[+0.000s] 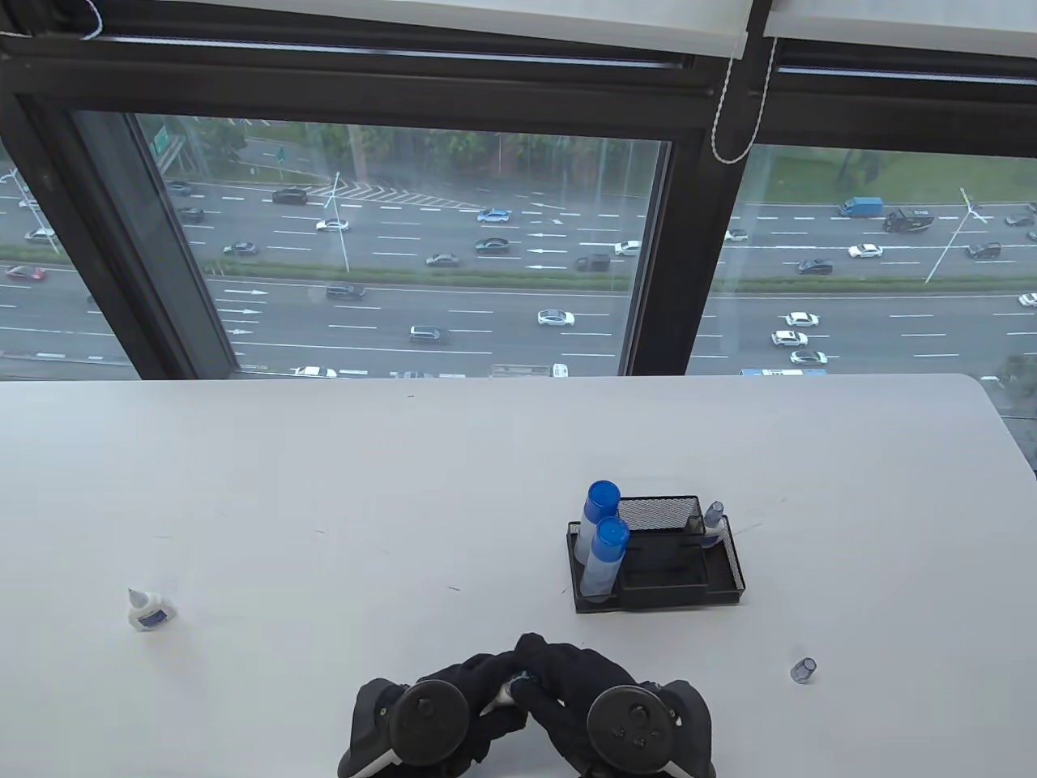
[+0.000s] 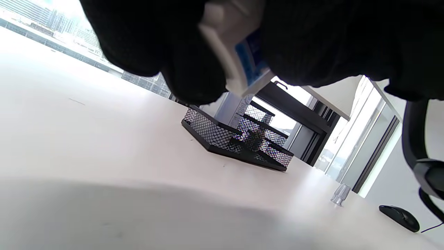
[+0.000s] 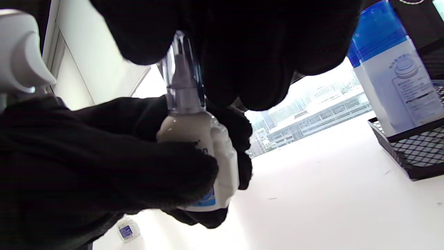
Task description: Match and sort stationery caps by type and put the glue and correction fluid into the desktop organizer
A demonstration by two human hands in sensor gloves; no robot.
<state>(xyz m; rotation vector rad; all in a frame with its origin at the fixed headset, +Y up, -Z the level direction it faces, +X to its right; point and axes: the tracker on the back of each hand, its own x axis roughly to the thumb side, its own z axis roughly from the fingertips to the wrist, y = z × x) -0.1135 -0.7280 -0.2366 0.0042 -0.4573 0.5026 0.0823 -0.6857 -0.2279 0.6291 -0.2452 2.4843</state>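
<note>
On the white bench (image 1: 324, 486), far left, a small white squeeze bottle with a blue label and no cap (image 1: 146, 609) stands upright and alone, well apart from both hands.

At the near edge, centre, the left hand in a black glove (image 1: 454, 705) has its fingers (image 3: 149, 166) curled round the body of a second small white squeeze bottle with a blue label (image 3: 204, 152), holding it above the bench. The right hand in a black glove (image 1: 583, 689) meets it from the other side; its fingers (image 3: 249, 52) pinch a clear plastic cap (image 3: 182, 59) that sits over the bottle's pointed nozzle. Whether the cap is fully seated cannot be told.

Right of centre stands a black wire-mesh desktop organizer (image 1: 725, 567). Two tall white glue bottles with blue caps (image 1: 606, 555) stand upright in its left compartment, one behind the other. A small white bottle with a clear cap (image 1: 713, 527) stands upright in its right rear compartment.

Further right, near the front edge, a loose clear plastic cap (image 1: 803, 670) lies on the bench, apart from the organizer. In the left wrist view a black computer mouse (image 2: 399, 217) rests beyond that cap.
</note>
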